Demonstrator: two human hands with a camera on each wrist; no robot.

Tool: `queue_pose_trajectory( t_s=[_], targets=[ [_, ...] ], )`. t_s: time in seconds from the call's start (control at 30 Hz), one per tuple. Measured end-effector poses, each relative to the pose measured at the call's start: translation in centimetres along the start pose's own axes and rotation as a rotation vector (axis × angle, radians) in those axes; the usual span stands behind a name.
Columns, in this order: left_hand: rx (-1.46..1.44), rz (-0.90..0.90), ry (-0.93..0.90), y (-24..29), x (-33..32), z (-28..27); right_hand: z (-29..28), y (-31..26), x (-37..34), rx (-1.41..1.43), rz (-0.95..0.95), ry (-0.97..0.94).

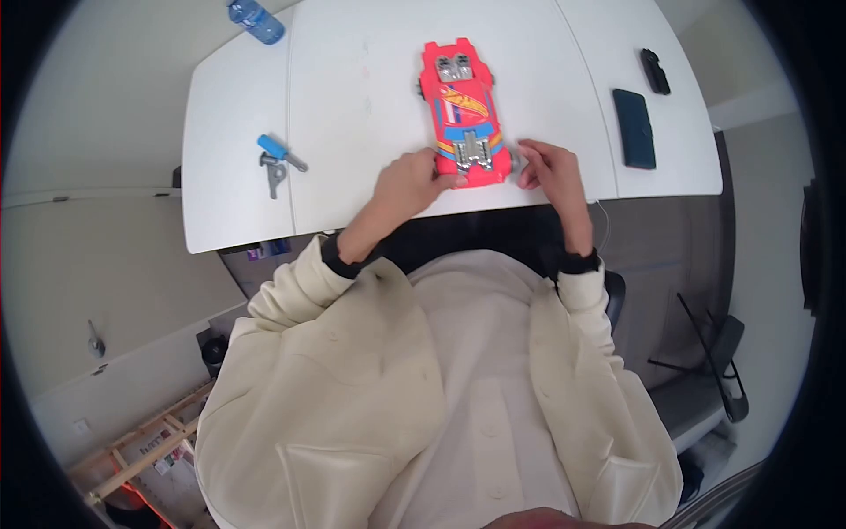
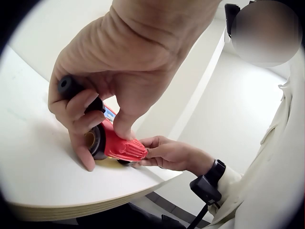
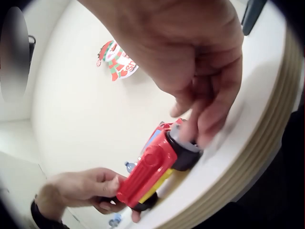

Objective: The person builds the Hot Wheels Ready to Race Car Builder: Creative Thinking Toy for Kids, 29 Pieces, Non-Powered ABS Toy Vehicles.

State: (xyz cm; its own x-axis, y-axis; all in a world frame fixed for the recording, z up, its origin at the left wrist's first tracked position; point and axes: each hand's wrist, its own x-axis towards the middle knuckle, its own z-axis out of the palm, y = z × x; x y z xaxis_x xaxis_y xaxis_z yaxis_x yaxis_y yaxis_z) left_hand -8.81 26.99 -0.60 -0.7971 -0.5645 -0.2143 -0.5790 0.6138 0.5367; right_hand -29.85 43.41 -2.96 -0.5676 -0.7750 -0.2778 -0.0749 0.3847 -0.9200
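A red toy car (image 1: 465,95) lies on the white table, its near end at the table's front edge. The left hand (image 1: 407,187) grips its near left corner, thumb on the red body (image 2: 123,145) and fingers by a black wheel. Curled in those fingers is also a black cylindrical piece (image 2: 70,87). On the car's near right side, the right hand (image 1: 557,176) has bent fingers at a grey-and-black wheel (image 3: 187,155); the fingertips are blurred and pinch or touch its grey face (image 3: 177,135).
At the table's left are a blue-handled tool (image 1: 271,145) and a grey toy tool (image 1: 276,179). A water bottle (image 1: 256,21) lies at the back left. On the right are a dark phone or case (image 1: 634,129) and a black object (image 1: 655,72).
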Motion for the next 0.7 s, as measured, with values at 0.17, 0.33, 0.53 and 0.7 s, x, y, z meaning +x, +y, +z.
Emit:
queue_pose_trajectory(
  t_s=[0.17, 0.33, 0.53, 0.7],
  targets=[
    [-0.092, 0.039, -0.042, 0.6, 0.3, -0.3, -0.5, 0.6, -0.4, -0.065, -0.139, 0.191],
    [-0.139, -0.022, -0.066, 0.2, 0.3, -0.2, -0.5, 1.1, -0.4, 0.141, -0.175, -0.011],
    [-0.131, -0.046, -0.072, 0.5, 0.2, -0.4, -0.1, 1.5, 0.3, 0.096, -0.144, -0.012],
    [-0.122, -0.06, -0.103, 0.8, 0.1, -0.8, -0.7, 2.0, 0.4, 0.102, -0.137, -0.07]
  ],
)
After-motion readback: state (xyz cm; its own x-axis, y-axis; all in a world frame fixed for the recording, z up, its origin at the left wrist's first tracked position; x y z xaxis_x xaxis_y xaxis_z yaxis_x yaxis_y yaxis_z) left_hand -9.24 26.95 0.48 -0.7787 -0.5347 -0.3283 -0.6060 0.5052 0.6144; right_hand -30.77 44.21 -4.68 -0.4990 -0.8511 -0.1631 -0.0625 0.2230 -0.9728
